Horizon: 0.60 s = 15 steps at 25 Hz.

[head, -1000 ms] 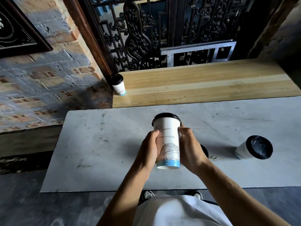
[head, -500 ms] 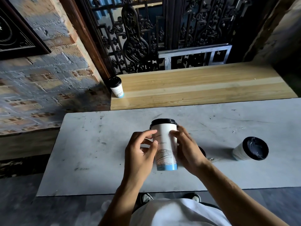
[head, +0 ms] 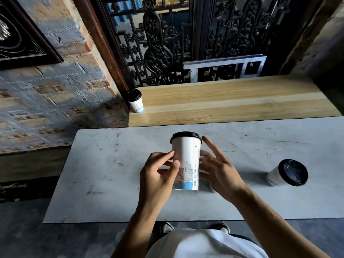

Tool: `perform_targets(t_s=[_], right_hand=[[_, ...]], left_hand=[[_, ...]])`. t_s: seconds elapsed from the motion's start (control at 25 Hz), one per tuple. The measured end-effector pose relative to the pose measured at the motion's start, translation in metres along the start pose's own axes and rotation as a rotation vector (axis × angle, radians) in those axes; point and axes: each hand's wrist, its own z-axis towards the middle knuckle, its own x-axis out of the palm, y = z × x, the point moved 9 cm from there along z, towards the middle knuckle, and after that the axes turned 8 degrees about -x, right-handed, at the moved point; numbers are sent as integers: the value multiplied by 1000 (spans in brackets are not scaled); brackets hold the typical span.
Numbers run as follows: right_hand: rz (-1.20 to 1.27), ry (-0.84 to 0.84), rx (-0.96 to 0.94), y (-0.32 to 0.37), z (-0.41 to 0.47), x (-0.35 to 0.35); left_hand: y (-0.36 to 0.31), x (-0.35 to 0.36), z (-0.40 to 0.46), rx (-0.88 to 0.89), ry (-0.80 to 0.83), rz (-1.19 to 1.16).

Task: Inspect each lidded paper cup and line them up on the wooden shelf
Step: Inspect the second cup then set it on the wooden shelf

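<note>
A white paper cup (head: 186,161) with a black lid, a line drawing and a blue band at its base stands upright between the two hands, over the middle of the grey tabletop (head: 104,175). Whether its base rests on the surface or hangs just above it cannot be told. The lid is shut on it, so what it holds is hidden.

The left hand (head: 158,175) touches the cup's left wall with thumb and fingertips, a light and half-open grip rather than a full wrap. The right hand (head: 219,172) lies against the cup's right side with its fingers spread wide and the index finger raised near the lid rim; how much of that grip actually presses on the cup cannot be told.

A second lidded cup (head: 287,173) sits well to the right on the tabletop, leaning toward the camera so that its black lid faces up and outward; its contents are also hidden. A third lidded cup (head: 136,101) stands upright at the far left end of the wooden shelf (head: 232,103), right at the corner beside the brick wall (head: 55,101). A small pale edge shows on the tabletop just behind the right wrist, too hidden to name.

That makes three lidded cups clearly in sight: one between the hands, one on the tabletop, one on the shelf. Behind the shelf stands a dark ornate metal grille (head: 158,49).
</note>
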Motion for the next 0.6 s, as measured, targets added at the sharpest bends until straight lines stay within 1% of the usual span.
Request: perform_targets(t_s=[0.16,0.28,0.4,0.48,0.6], right_hand=[[-28,-15,-17,4,1,-3],[-40,-31,-6,3,3,-3],[-19,-13,16,0,3,1],[-5,-4,20,0,4,1],[25,-1,3,0,5,-4]], left_hand=[[3,0,0,-23,7,-15],[-1,2,0,38,20,12],[-3,2,-2,90,14,37],[-1,2,-3,69,3,21],[11,0,-4,-27,-22,-47]])
